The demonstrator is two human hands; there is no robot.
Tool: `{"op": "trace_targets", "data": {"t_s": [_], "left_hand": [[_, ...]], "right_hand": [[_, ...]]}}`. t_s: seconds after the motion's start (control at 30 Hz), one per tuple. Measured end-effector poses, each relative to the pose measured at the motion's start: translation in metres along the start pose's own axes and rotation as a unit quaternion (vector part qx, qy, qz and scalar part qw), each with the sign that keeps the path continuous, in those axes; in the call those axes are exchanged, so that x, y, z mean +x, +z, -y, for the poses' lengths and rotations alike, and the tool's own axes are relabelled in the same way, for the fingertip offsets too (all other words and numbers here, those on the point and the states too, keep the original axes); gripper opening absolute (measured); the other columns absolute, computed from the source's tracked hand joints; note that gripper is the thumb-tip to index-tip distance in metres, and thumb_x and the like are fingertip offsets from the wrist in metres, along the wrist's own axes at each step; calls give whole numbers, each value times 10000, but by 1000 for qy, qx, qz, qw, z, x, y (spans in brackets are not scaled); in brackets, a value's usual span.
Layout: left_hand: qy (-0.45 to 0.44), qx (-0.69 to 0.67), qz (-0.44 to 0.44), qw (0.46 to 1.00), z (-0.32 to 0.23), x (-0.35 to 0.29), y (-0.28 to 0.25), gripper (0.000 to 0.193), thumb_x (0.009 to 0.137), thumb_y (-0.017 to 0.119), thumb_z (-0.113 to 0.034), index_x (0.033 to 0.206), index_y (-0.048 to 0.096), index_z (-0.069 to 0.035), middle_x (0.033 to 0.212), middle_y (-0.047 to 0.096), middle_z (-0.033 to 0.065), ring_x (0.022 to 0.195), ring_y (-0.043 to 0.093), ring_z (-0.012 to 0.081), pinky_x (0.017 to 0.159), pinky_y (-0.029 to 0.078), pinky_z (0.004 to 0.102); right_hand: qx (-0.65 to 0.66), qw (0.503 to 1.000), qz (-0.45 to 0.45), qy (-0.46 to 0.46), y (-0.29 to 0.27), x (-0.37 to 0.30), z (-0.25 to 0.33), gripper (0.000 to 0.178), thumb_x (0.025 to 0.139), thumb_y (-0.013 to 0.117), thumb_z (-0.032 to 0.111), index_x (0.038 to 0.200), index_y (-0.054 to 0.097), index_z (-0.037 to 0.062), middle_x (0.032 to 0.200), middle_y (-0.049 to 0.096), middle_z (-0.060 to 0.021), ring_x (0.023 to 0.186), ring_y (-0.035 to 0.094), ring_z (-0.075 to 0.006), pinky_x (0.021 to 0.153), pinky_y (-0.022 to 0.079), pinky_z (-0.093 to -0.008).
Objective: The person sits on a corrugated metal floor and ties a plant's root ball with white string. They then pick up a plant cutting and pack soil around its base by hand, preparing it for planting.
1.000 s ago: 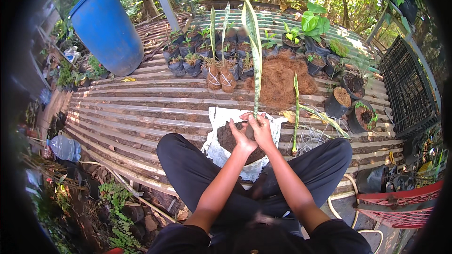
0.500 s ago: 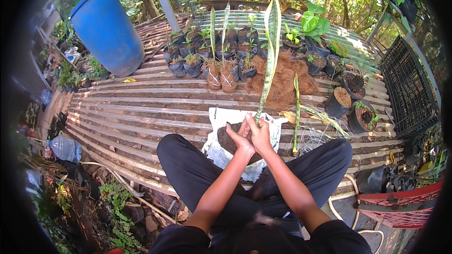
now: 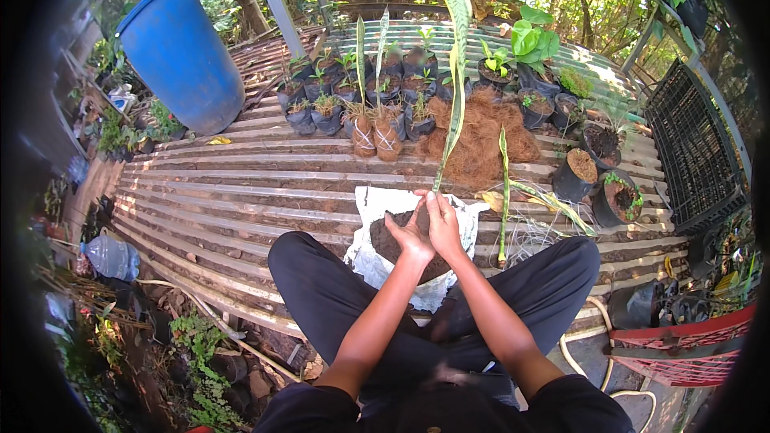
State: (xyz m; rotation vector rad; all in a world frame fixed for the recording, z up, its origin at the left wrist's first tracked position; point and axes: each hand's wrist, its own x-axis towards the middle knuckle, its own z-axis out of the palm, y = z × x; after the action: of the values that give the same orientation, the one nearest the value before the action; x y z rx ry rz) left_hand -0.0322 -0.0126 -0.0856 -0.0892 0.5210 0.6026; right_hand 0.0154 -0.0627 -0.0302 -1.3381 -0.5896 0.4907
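A tall snake plant leaf (image 3: 457,96) with yellow-green edges stands nearly upright, its base between my two hands. My right hand (image 3: 443,228) is closed round the base, thumb uppermost. Cupped against the other side is my left hand (image 3: 411,236), its thumb held apart; its fingers are partly hidden behind the right hand. Whether soil is packed round the base is unclear. Beneath both hands, dark soil (image 3: 385,247) lies on a white sack (image 3: 367,200) between my crossed legs. Another snake plant leaf (image 3: 504,200) lies to the right, beside tangled pale string (image 3: 536,239).
Brown coconut fibre (image 3: 481,144) is heaped ahead, next to two snake plants in tied fibre wraps (image 3: 364,138). Several black-bagged seedlings (image 3: 327,116) stand behind. A blue barrel (image 3: 184,56) is at far left, a black crate (image 3: 696,144) and red crate (image 3: 682,345) at right.
The leaf's top has tilted away and dropped lower in view. My right hand has turned slightly and its fingers sit closer round the base. The left hand has barely moved.
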Motion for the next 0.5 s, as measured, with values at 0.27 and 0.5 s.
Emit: {"op": "trace_targets", "data": {"t_s": [0.27,0.5], "left_hand": [[-75,41,112,990,3,-12,6,922,864,267,-830,1275,531,-48,1319,565,204,1261,507,390,1101,368,500],[0,51,-47,998,7,4,-9,944,869,210,-830,1181,613,-36,1235,615,167,1173,568,329,1045,420,470]], "right_hand": [[-45,996,62,-35,-5,6,-14,277,980,621,253,896,689,-2,849,698,-59,878,631,-167,897,450,-318],[-35,991,26,129,1,2,-23,400,949,666,338,686,617,40,612,621,-28,582,564,-107,642,459,-280]]}}
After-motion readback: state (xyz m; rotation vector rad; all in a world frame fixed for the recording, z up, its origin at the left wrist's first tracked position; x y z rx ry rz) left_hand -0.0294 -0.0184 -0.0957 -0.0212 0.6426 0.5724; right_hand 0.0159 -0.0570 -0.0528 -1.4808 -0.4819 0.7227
